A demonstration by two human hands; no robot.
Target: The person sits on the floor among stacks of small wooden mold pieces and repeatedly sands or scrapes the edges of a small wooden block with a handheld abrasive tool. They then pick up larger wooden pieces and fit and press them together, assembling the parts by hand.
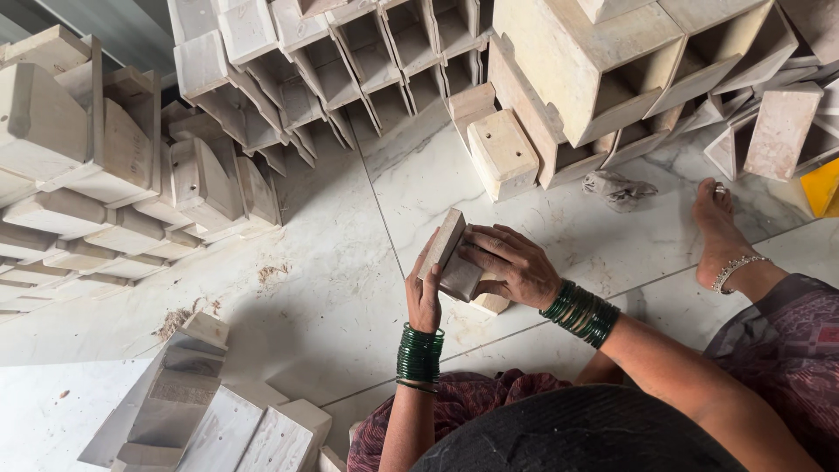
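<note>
— What do the hands have, seen from the head camera?

— Both are on one small wooden block piece, pale and angular, held up over the white marble floor in front of the person's lap. The left hand wraps it from below and behind, its grip clenched on the near edge. The right hand lies over the top, fingers spread across the upper face, also grasping the piece.

— Anything on the wrists?

— Dark green bangles on the left, a matching stack on the right.

— And around it?

— Stacks of similar pale wooden box parts lie to the left, and more open-sided wooden boxes are piled at the top right. A single drilled block stands just beyond the hands. A crumpled grey rag lies on the tiles near the person's bare foot, which wears an anklet. Wood dust is scattered on the floor near the lower-left pile. A yellow object shows at the right edge; I cannot tell what it is.
</note>
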